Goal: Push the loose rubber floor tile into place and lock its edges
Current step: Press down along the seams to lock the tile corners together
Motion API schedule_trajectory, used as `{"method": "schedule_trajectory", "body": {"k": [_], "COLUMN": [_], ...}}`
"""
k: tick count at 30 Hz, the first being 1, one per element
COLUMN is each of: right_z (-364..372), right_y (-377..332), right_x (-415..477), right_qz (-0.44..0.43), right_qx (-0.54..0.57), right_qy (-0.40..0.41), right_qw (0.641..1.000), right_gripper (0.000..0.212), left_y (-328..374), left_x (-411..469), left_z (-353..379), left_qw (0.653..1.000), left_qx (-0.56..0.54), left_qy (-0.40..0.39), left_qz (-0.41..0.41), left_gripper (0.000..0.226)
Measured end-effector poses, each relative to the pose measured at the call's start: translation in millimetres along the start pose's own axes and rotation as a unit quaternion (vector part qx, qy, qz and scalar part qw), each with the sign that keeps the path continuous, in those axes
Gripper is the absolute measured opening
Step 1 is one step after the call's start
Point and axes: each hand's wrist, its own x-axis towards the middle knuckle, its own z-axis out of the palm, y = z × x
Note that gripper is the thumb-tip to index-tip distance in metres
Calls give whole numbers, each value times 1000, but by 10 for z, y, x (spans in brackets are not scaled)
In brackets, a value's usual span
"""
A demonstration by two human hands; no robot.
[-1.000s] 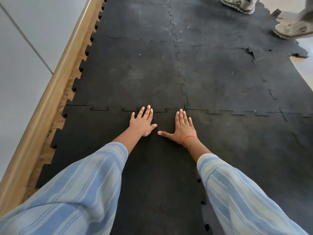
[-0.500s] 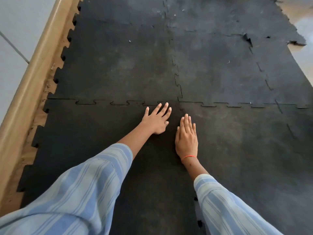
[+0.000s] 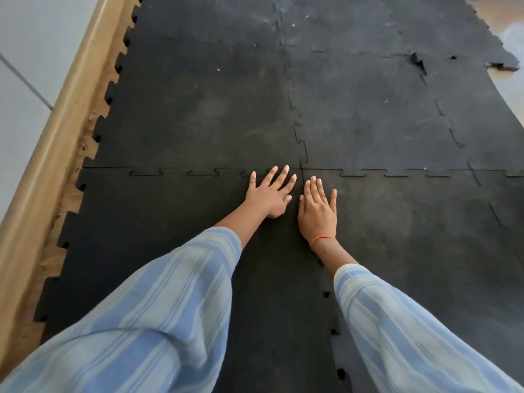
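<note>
Both hands lay flat and empty on the black rubber tile (image 3: pixel 175 236), fingers spread. The left hand (image 3: pixel 270 195) pressed near the tile's far right corner, fingertips touching the toothed seam (image 3: pixel 175 173). The right hand (image 3: pixel 317 212) rested just beside it, over the side seam. The tile's left edge sat near the wooden baseboard (image 3: pixel 51 154).

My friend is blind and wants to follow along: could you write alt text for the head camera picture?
Two bare hands, the left hand and right hand, press flat side by side on a black rubber floor tile near its jigsaw-toothed seam with the next tiles. Blue striped sleeves fill the foreground; a wooden skirting board runs along the left.
</note>
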Motion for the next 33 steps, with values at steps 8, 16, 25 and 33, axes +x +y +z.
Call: {"method": "schedule_trajectory", "body": {"k": [8, 16, 25, 33], "right_z": [35, 38, -94, 53], "right_y": [171, 214, 364, 373], "right_x": [-737, -724, -1291, -1545], "right_qz": [77, 22, 87, 165], "right_qx": [50, -33, 53, 24], "right_qy": [109, 159, 88, 182], "right_qw": [990, 987, 991, 969], "right_gripper": [51, 46, 48, 48], "left_y": [158, 227, 514, 710], "left_x": [-402, -490, -612, -695], "left_z": [554, 773, 801, 955], "left_qw": [985, 961, 975, 971], "left_qx": [-24, -26, -37, -18], "left_qy": [169, 275, 208, 231], "left_qz": [-10, -14, -75, -60], "left_gripper": [58, 57, 60, 79]}}
